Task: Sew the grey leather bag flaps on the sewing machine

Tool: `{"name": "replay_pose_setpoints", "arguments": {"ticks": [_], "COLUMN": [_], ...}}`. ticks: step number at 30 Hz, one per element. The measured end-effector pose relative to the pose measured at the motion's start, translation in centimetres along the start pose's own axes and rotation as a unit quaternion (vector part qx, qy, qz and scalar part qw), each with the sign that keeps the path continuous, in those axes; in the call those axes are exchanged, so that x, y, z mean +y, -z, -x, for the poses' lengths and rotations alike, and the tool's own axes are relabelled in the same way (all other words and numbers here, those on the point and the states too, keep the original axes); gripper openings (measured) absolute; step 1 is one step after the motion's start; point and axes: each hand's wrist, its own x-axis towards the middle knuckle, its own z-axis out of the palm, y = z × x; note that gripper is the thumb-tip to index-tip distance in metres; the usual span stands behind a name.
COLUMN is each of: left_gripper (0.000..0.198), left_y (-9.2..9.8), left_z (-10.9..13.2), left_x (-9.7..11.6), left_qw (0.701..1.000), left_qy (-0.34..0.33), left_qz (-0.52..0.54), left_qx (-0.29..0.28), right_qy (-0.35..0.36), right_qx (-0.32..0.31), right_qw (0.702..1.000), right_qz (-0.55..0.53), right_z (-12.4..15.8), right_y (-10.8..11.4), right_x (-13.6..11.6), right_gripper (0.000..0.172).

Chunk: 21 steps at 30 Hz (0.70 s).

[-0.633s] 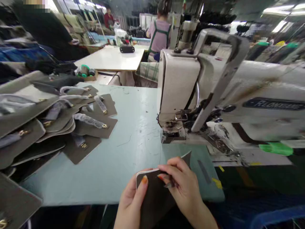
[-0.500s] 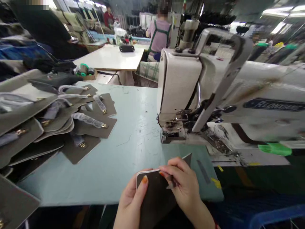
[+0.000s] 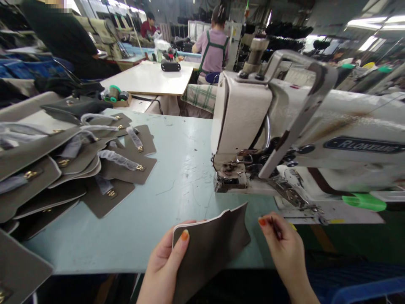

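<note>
My left hand (image 3: 166,264) grips a dark grey-brown leather panel (image 3: 211,249) at its rounded left corner, thumb on the face and fingers behind. The panel is tilted upright at the table's front edge, and a pale line runs along its top edge. Apart from it, to the right, my right hand (image 3: 284,249) is closed with the fingers curled. A small dark thing (image 3: 276,230) shows between those fingers, too little of it to name. Behind both hands stands a white sewing machine (image 3: 243,114), its sewing head above the table.
Similar panels (image 3: 118,196) with plastic-wrapped straps and gold hardware lie heaped on the left of the pale green table (image 3: 177,181). A blue crate (image 3: 373,291) is at lower right. Farther back are a white table (image 3: 148,80) and a person in an apron (image 3: 213,50).
My right hand has left the panel's top edge and moved right, away from it. My left hand, still holding the panel, has shifted slightly left. The panel's right part now shows fully.
</note>
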Motion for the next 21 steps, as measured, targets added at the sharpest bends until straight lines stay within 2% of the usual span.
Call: {"name": "replay_pose_setpoints", "arguments": {"ticks": [2, 3, 5, 7, 9, 11, 12, 13, 15, 16, 18, 21], "left_gripper": [0.034, 0.032, 0.027, 0.025, 0.028, 0.029, 0.029, 0.028, 0.027, 0.025, 0.025, 0.029], "left_y": [1.0, 1.5, 2.3, 2.8, 2.9, 2.6, 2.4, 2.1, 1.6, 1.4, 1.1, 1.3], "left_z": [-0.1, -0.1, 0.1, 0.4, 0.7, 1.0, 1.1, 1.1, 1.2, 1.2, 0.9, 0.2], "left_x": [1.3, 2.0, 3.7, 5.0, 5.4, 4.6, 3.9, 3.0, 1.3, 0.5, -0.8, -2.3], "left_qw": [0.995, 0.985, 0.936, 0.835, 0.703, 0.571, 0.516, 0.469, 0.396, 0.375, 0.353, 0.356], "left_qy": [-0.044, -0.084, -0.199, -0.34, -0.48, -0.587, -0.62, -0.641, -0.661, -0.665, -0.679, -0.686], "left_qz": [-0.081, -0.139, -0.281, -0.421, -0.509, -0.548, -0.562, -0.579, -0.609, -0.618, -0.616, -0.609], "left_qx": [-0.034, -0.05, -0.073, -0.096, -0.129, -0.168, -0.179, -0.186, -0.19, -0.189, -0.189, -0.178], "right_qy": [-0.069, -0.079, -0.055, -0.02, -0.018, -0.067, -0.118, -0.184, -0.295, -0.333, -0.374, -0.401], "right_qx": [0.012, 0.012, 0.006, 0.016, 0.015, -0.057, -0.133, -0.192, -0.204, -0.184, -0.136, -0.12], "right_qw": [0.997, 0.995, 0.995, 0.995, 0.999, 0.991, 0.963, 0.917, 0.83, 0.801, 0.772, 0.736], "right_qz": [0.039, 0.059, 0.088, 0.097, 0.047, -0.102, -0.201, -0.298, -0.428, -0.463, -0.495, -0.532], "right_z": [-0.1, -0.1, -0.2, 0.0, 0.8, 2.1, 2.9, 3.6, 4.8, 5.2, 5.6, 5.5], "right_y": [0.0, -0.1, -0.9, -1.9, -2.9, -3.9, -4.4, -4.8, -5.6, -5.8, -6.2, -6.6], "right_x": [2.6, 3.7, 5.2, 5.0, 3.0, 0.0, -1.6, -2.9, -4.9, -5.5, -5.8, -5.3], "right_gripper": [0.026, 0.03, 0.031, 0.033, 0.036, 0.04, 0.044, 0.05, 0.057, 0.057, 0.052, 0.045]}}
